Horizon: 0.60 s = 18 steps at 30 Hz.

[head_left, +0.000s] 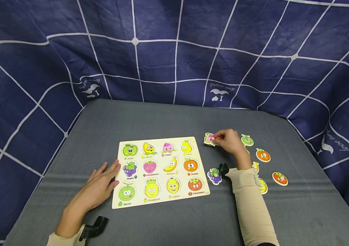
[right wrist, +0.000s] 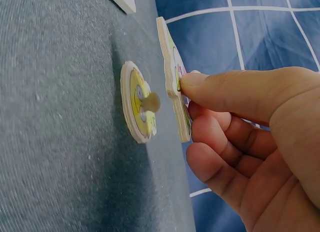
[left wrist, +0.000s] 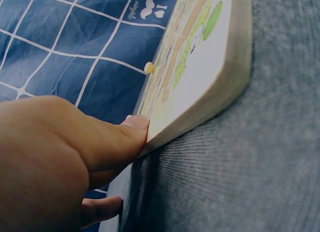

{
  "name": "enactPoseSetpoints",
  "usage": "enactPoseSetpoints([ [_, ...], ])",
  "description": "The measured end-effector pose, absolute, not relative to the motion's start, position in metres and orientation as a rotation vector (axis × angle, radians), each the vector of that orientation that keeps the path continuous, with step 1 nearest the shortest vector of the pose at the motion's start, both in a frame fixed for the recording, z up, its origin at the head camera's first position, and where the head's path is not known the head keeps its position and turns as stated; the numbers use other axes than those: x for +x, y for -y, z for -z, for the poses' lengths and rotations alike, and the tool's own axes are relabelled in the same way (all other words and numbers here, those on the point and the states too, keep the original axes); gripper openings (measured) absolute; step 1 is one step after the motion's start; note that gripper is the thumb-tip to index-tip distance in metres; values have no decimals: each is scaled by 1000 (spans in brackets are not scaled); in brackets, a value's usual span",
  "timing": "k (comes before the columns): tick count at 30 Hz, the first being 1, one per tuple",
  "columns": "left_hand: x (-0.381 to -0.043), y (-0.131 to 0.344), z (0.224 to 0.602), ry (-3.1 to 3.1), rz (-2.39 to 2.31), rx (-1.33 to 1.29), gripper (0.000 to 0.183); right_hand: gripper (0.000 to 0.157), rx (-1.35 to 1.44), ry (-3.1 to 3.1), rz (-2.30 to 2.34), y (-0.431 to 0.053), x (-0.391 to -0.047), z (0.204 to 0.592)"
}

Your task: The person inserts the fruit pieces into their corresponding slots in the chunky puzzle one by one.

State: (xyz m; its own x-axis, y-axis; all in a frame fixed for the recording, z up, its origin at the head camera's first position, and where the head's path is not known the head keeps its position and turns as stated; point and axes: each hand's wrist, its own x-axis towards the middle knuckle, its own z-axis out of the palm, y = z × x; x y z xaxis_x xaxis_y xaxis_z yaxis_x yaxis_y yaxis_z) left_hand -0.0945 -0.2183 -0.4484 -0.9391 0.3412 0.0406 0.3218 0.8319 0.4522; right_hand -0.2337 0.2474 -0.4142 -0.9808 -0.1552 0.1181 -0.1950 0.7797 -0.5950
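Note:
My right hand (head_left: 230, 141) pinches a pink fruit puzzle piece (head_left: 209, 138) between thumb and fingers, beyond the board's right edge. In the right wrist view this piece (right wrist: 172, 77) is tilted, its wooden edge showing. A yellow piece (right wrist: 136, 103) with a round knob lies on the table beside it. My left hand (head_left: 98, 188) lies flat, fingers extended, at the left edge of the cream fruit puzzle board (head_left: 162, 202). In the left wrist view the left thumb (left wrist: 112, 139) touches the board's corner. A knob stands up from the mango (head_left: 148, 148) on the board.
A grape piece (head_left: 214, 176) lies right of the board, near the right wrist. Further right are a green piece (head_left: 247, 140), an orange piece (head_left: 263, 155), a red persimmon-like piece (head_left: 280, 178) and a yellow piece (head_left: 263, 186), some partly behind the right arm. A blue checked curtain (head_left: 162, 61) surrounds the grey table (head_left: 162, 119).

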Motion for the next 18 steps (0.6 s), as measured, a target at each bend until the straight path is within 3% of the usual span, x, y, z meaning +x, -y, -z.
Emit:
enactPoseSetpoints([
  [18,-95,218,447,-2963,-721,537,56,6,384,2891,-1000,-225,-235,415],
])
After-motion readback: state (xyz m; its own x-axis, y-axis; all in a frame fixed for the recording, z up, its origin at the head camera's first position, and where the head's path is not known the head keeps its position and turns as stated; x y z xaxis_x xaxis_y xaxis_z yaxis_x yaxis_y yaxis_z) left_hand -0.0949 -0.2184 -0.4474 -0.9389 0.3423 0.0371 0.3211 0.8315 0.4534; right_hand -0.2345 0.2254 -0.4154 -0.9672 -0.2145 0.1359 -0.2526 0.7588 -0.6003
